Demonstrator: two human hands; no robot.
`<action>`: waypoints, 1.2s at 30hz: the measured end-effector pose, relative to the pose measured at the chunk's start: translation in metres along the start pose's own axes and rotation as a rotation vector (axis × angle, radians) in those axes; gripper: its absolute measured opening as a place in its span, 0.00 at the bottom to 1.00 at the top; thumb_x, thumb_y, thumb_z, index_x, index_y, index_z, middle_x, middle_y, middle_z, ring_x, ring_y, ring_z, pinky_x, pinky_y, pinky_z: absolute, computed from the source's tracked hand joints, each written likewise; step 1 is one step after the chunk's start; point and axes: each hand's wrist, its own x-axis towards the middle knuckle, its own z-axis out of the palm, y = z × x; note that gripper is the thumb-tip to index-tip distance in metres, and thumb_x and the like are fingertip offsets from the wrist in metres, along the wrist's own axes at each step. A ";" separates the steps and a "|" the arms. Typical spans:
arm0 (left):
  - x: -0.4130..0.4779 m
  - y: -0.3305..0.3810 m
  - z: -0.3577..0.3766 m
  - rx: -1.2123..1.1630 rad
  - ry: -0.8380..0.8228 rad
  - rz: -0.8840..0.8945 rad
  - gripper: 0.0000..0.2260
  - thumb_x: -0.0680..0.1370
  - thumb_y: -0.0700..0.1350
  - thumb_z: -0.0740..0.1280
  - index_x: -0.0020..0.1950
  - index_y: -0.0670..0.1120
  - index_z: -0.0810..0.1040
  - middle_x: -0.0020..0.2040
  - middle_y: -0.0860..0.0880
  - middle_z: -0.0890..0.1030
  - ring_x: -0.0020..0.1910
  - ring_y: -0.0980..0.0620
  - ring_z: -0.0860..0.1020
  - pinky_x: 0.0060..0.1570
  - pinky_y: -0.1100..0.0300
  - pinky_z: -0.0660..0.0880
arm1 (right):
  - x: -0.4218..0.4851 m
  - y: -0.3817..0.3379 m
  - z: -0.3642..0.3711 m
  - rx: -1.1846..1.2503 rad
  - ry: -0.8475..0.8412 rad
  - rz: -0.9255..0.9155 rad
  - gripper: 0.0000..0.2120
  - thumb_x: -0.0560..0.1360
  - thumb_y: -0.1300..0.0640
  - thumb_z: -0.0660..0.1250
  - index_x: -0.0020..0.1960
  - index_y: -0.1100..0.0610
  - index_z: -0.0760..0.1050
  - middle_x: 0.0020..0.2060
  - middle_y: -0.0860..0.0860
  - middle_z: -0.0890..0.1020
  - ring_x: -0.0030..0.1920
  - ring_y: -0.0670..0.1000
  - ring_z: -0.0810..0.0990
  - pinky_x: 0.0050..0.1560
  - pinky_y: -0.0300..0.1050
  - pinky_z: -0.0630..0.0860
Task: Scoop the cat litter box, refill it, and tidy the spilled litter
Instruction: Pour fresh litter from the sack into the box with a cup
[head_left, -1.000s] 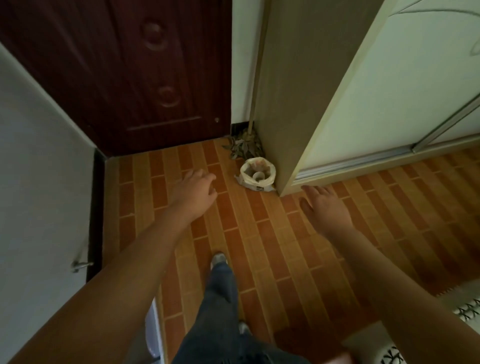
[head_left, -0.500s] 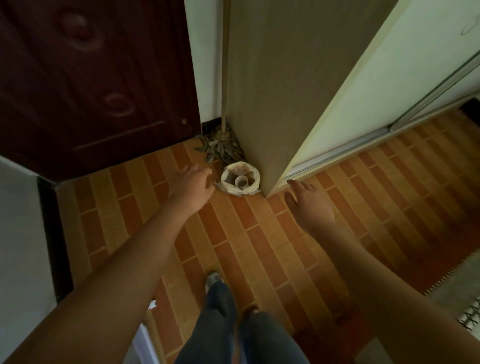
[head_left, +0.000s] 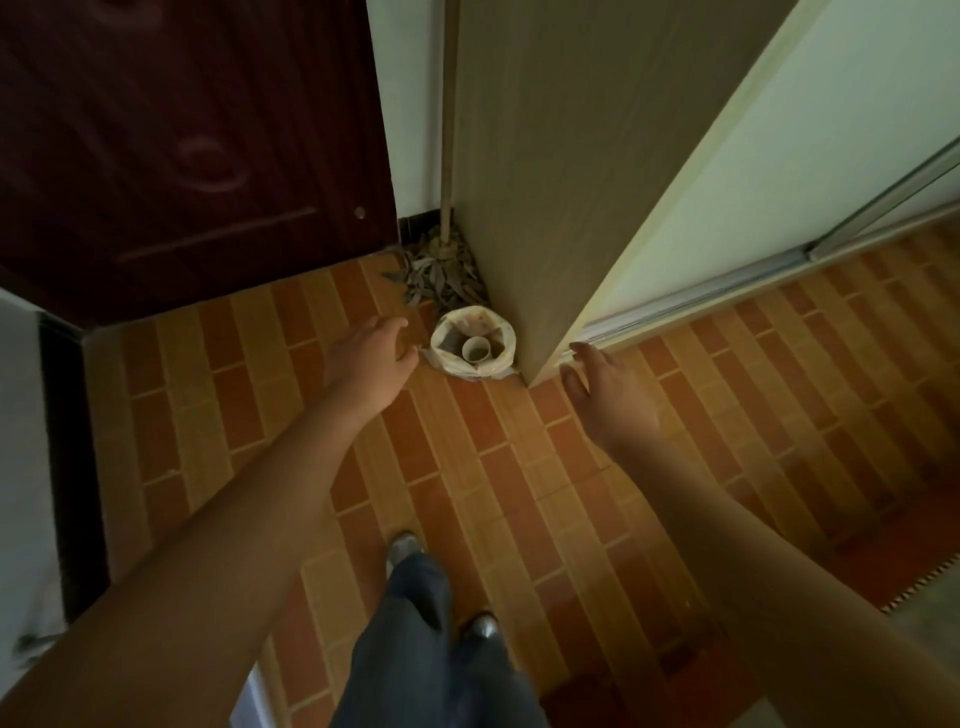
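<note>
Beside the white bag (head_left: 456, 367), the left hand (head_left: 371, 358) hovers, fingers relaxed

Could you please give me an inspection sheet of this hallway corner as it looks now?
Surface: brick-pattern tiled floor.
Job's things: litter box and scoop, nothing seen; open white bag stands against the cabinet corner.
Clutter: broom leans in the corner behind the bag.
Hands: left hand loosely curled beside the bag, holding nothing; right hand spread, empty, near the cabinet edge.
Cables: nothing seen.
Surroundings: dark red door, sliding door.
</note>
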 end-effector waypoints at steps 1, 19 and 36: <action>0.006 -0.002 0.011 -0.025 -0.005 -0.020 0.20 0.80 0.51 0.59 0.71 0.48 0.66 0.68 0.45 0.71 0.66 0.44 0.69 0.62 0.50 0.69 | 0.007 0.006 0.011 0.014 -0.002 0.010 0.20 0.80 0.51 0.55 0.70 0.57 0.65 0.64 0.56 0.74 0.64 0.57 0.71 0.61 0.50 0.68; 0.258 -0.119 0.334 -0.057 -0.031 0.021 0.16 0.81 0.50 0.58 0.66 0.46 0.71 0.64 0.44 0.75 0.61 0.42 0.74 0.59 0.49 0.72 | 0.238 0.119 0.333 0.259 -0.011 0.174 0.21 0.80 0.50 0.54 0.68 0.61 0.67 0.62 0.59 0.76 0.62 0.59 0.74 0.59 0.49 0.69; 0.361 -0.135 0.428 -0.163 0.041 -0.068 0.15 0.82 0.49 0.54 0.61 0.41 0.72 0.53 0.41 0.77 0.48 0.44 0.75 0.43 0.54 0.69 | 0.326 0.163 0.431 0.433 0.064 0.337 0.22 0.80 0.46 0.53 0.55 0.62 0.74 0.48 0.58 0.80 0.46 0.55 0.78 0.45 0.46 0.71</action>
